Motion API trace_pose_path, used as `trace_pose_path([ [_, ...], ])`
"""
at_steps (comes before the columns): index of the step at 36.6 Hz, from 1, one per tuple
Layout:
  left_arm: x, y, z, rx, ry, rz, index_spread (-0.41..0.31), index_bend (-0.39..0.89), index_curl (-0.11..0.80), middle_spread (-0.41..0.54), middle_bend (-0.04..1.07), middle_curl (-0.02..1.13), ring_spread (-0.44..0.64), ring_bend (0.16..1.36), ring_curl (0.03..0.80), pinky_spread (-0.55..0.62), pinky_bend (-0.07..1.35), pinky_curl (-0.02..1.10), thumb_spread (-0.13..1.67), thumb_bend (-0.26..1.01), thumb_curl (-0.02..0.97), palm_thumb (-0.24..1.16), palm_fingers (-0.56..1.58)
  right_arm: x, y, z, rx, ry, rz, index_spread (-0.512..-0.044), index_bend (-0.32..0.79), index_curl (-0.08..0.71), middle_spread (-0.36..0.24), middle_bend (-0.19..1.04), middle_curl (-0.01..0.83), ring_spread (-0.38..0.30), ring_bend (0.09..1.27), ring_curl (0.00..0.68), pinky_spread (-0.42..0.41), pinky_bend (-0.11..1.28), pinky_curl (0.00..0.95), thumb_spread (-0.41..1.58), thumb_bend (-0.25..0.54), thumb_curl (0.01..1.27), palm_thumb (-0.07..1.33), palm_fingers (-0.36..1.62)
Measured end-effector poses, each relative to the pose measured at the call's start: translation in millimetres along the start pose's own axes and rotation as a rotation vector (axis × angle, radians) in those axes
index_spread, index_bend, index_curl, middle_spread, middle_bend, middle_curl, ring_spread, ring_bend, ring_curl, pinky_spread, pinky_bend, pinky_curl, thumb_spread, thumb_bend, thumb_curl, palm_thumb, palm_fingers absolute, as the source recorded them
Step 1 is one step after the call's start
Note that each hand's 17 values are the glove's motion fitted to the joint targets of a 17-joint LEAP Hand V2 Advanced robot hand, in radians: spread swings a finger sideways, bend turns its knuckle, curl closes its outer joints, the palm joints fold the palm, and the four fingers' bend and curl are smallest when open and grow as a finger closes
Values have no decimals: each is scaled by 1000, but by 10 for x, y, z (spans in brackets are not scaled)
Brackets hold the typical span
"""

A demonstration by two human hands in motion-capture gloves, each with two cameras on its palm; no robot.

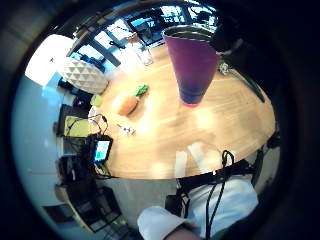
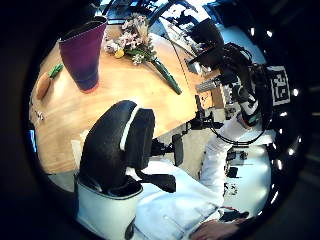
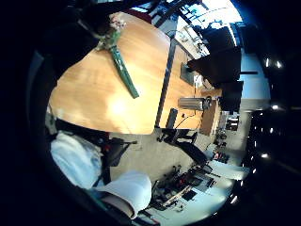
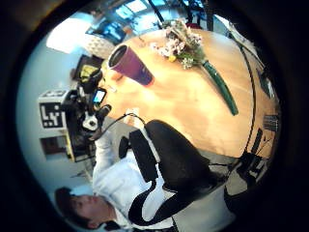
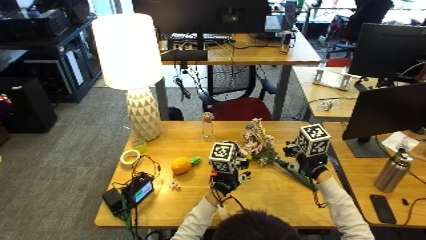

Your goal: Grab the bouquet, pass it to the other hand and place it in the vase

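- My left hand (image 5: 225,181): centre of the outside view, raised above the table (image 5: 200,197), just in front of the vase. Holds nothing; cannot tell how its fingers are set.
- My right hand (image 5: 310,167): right of centre in the outside view, over the stem end of the bouquet (image 5: 261,146). Fingers are hidden under the glove rig, so I cannot tell whether they touch or close on the stems.
- Hands are apart, w/ the bouquet's lower half between them.
- Bouquet: lies flat on the table, pale flower heads toward upper centre of the outside view, green wrapped stem (image 4: 221,88) running down-right toward my right hand. Not in the vase.
- Vase (image 1: 191,62): purple, upright, stands on the table; fills the upper centre of the left little-finger-side view, so it is close to my left palm. In the outside view it is mostly hidden behind my left hand.
- Left thumb-side view: vase upper left, bouquet beside it, flower heads near the rim.
- Other items, outside view: orange toy fruit (image 5: 182,164) left of centre; tape roll (image 5: 130,157) farther left; clear bottle (image 5: 208,127) upper centre; white lamp (image 5: 135,70) upper left; small screen device (image 5: 136,191) lower left.
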State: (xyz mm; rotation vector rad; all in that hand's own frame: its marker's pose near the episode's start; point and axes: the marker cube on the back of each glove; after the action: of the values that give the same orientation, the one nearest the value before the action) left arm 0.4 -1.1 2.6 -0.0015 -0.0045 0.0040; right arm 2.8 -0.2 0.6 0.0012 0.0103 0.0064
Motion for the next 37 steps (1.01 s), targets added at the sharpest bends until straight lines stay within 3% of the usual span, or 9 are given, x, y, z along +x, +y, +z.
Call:
trace_pose_path([
  [1, 2, -4, 10, -1, 0, 1, -21, 178, 54, 52, 192, 47, 77, 443, 86, 90, 365, 78, 433, 106, 41, 178, 554, 12, -8, 8, 1, 2, 2, -157, 48, 7, -22, 239, 63, 17, 430, 87, 116, 492, 109, 427, 147, 48, 242, 574],
  [5, 15, -18, 78, -15, -11, 1, -30, 174, 108, 73, 176, 116, 113, 484, 166, 129, 386, 156, 684, 105, 69, 200, 526, 67, -45, 30, 9, 7, 9, -233, 49, 49, -32, 250, 123, 20, 496, 178, 164, 562, 203, 668, 132, 75, 258, 518],
  [10, 28, -43, 113, -3, -29, 5, -36, 169, 157, 87, 170, 158, 139, 502, 207, 151, 390, 202, 877, 88, 101, 210, 500, 32, 16, -89, 14, -2, 32, -274, 51, 61, -38, 262, 174, 17, 545, 232, 197, 611, 257, 851, 106, 105, 270, 484],
  [15, 22, -79, 175, 3, -33, 0, -39, 166, 194, 90, 167, 184, 154, 508, 225, 164, 391, 229, 989, 66, 129, 215, 484, 89, -40, -158, -3, -14, 66, -284, 53, 64, -29, 267, 212, 17, 585, 263, 208, 646, 285, 949, 79, 134, 283, 477],
  [26, 15, -68, 164, 14, -44, 6, -41, 156, 244, 104, 167, 225, 171, 518, 250, 175, 394, 272, 1097, 15, 178, 228, 458, 640, -643, -178, -68, -64, 253, -276, 38, 52, -8, 296, 279, -3, 675, 316, 192, 723, 330, 1052, 30, 185, 329, 506],
  [33, 14, -66, 177, 16, -38, 17, -42, 154, 266, 108, 168, 243, 175, 524, 261, 178, 393, 292, 1123, -11, 202, 236, 449, 1188, -1075, 323, -143, -169, 410, -262, 34, 49, -3, 301, 307, -15, 702, 334, 179, 744, 344, 1077, 4, 213, 362, 499],
  [37, 13, -36, 150, 9, -33, 16, -42, 150, 273, 109, 169, 251, 177, 527, 267, 178, 393, 301, 1131, -16, 213, 237, 444, 1185, -890, 605, -271, -198, 488, -259, 33, 46, -2, 300, 320, -33, 722, 344, 167, 756, 350, 1084, -4, 227, 393, 503],
])
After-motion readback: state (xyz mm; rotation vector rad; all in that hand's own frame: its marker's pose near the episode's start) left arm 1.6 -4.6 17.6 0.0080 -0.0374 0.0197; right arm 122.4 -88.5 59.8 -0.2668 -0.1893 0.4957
